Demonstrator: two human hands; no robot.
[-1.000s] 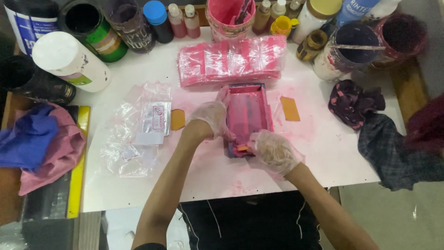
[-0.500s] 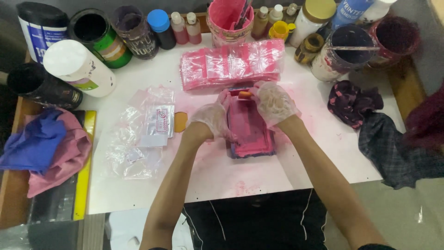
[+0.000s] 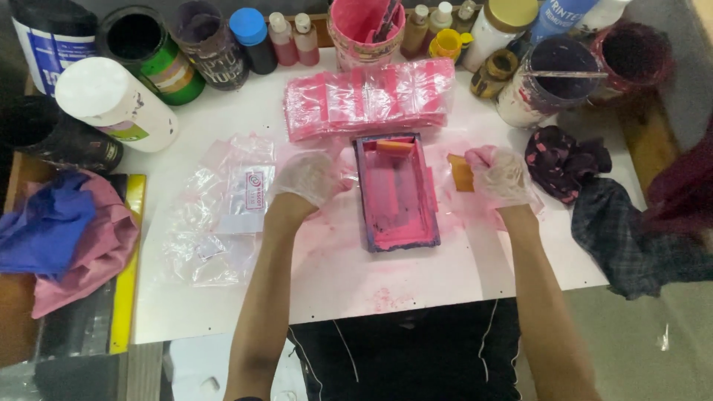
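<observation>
A small pink-stained screen frame (image 3: 395, 223) lies on the white table (image 3: 416, 275). My gloved left hand (image 3: 312, 178) grips the frame's left edge. An orange squeegee (image 3: 394, 147) rests inside the frame at its far end. My gloved right hand (image 3: 501, 174) is to the right of the frame, with its fingers closed on a small orange card (image 3: 460, 172) that lies on the table. A row of pink-printed plastic pouches (image 3: 371, 100) lies just behind the frame.
Clear plastic pouches (image 3: 223, 208) lie to the left. Ink jars, bottles and a pink bucket (image 3: 364, 30) line the far edge. Blue and pink cloths (image 3: 67, 230) lie at the left, dark stained rags (image 3: 594, 193) at the right.
My right hand pushed the squeegee up the frame from the near end to the far end, left it there, then moved right onto the orange card. My left hand stayed on the frame.
</observation>
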